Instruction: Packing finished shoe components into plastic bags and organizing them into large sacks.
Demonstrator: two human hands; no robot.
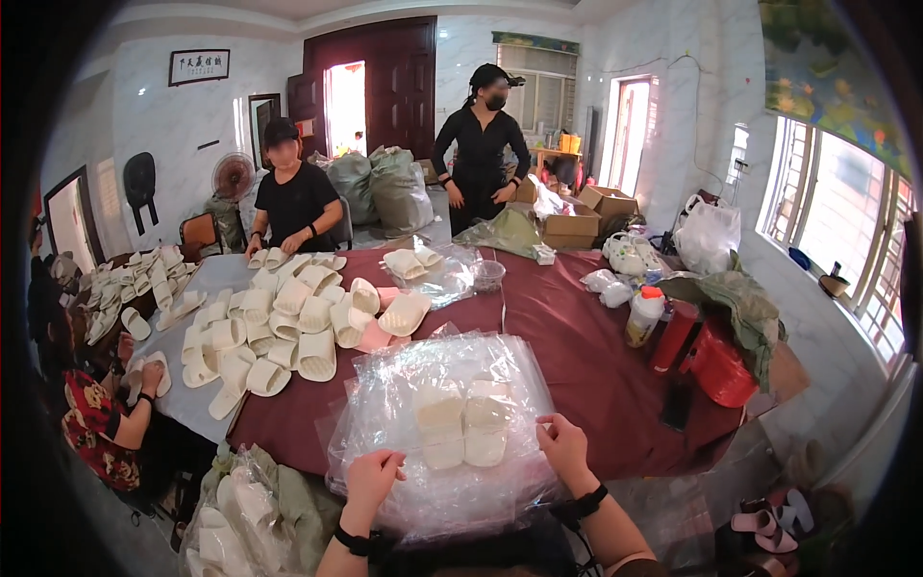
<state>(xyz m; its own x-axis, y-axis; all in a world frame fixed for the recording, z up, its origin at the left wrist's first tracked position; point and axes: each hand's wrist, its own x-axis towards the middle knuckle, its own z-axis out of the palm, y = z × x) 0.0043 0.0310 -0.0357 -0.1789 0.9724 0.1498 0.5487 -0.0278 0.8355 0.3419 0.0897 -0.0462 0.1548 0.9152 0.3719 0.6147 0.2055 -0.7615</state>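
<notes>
A pair of cream slippers [485, 442] lies side by side in a clear plastic bag [514, 442], toes and soles showing through the film. The bag rests on a stack of clear plastic bags [385, 385] at the table's near edge. My left hand [375, 478] is closed in a pinch at the bag's left side. On the opposite side my right hand [565, 450] has its fingers curled together at the bag's edge. The thin film between the fingertips is hard to make out. A black band circles each wrist.
Loose cream slippers [317, 356] are heaped on the left of the maroon-covered table [567, 317]. Bottles [644, 315], a red bag [721, 365] and a phone [677, 404] lie right. A bag of slippers [231, 524] stands lower left. Co-workers [298, 202] are around the table.
</notes>
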